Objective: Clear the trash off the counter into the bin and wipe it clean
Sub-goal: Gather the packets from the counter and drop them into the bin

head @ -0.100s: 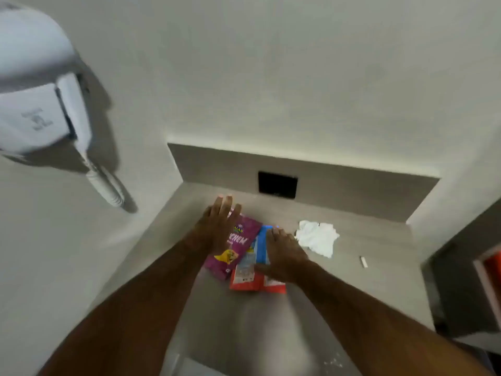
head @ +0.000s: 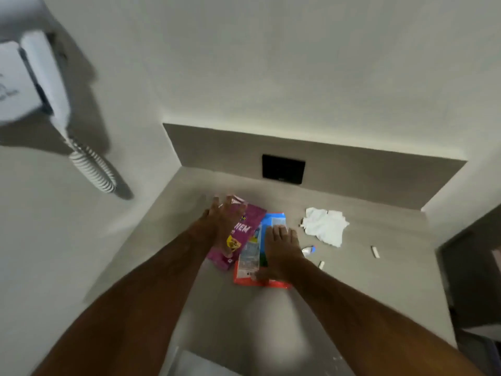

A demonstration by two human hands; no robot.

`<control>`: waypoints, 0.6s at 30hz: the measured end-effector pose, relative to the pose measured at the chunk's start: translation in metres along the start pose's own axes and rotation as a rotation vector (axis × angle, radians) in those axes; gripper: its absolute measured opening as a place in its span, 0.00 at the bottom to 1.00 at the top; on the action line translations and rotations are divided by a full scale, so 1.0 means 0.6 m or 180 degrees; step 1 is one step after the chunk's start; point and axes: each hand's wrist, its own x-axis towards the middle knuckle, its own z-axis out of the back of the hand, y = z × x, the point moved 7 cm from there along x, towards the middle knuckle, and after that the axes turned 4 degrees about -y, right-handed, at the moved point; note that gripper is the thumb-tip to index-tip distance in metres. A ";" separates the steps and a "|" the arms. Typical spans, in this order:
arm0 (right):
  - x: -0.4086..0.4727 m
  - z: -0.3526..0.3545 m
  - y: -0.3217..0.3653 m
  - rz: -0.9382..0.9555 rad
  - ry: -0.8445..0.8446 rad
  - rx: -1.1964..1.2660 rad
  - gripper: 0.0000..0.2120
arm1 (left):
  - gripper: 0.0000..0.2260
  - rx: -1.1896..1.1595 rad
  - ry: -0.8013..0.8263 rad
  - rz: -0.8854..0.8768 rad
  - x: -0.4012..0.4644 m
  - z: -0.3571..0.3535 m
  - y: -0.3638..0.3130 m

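A purple snack wrapper (head: pixel 245 229) lies on the grey counter (head: pixel 379 289), and my left hand (head: pixel 219 222) rests flat on its left side with the fingers spread. Beside it lies a blue and red wrapper (head: pixel 250 257). My right hand (head: pixel 280 251) presses flat on that wrapper, thumb at its lower edge. A crumpled white tissue (head: pixel 325 226) sits to the right of both hands. A small blue and white scrap (head: pixel 309 250) lies just right of my right hand. Two small white bits (head: pixel 375 251) (head: pixel 321 264) lie farther right. No bin is in view.
A black panel (head: pixel 283 169) is set in the grey backsplash behind the wrappers. A white wall-mounted hair dryer with a coiled cord (head: pixel 92 166) hangs on the left wall. A dark cabinet (head: pixel 471 267) stands at the right edge. White walls enclose the counter on three sides.
Both hands stay flat on the wrappers. The view has shifted slightly, and the small blue and white scrap beside my right hand has come into sight.
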 end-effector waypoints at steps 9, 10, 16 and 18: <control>0.052 0.037 0.028 -0.0328 -0.0274 -0.0582 0.19 | 0.32 -0.0986 -0.0345 -0.0034 -0.004 -0.056 0.020; 0.050 0.034 0.033 -0.0333 -0.0279 -0.0594 0.19 | 0.30 -0.1038 -0.0648 -0.0097 -0.019 -0.049 0.020; 0.032 0.050 0.044 -0.0047 -0.0601 -0.0413 0.21 | 0.12 -0.1860 -0.1196 0.0199 -0.068 0.009 0.045; -0.002 0.084 0.033 -0.0049 -0.1068 0.0069 0.22 | 0.11 -0.2211 -0.1557 0.0692 -0.100 0.032 0.066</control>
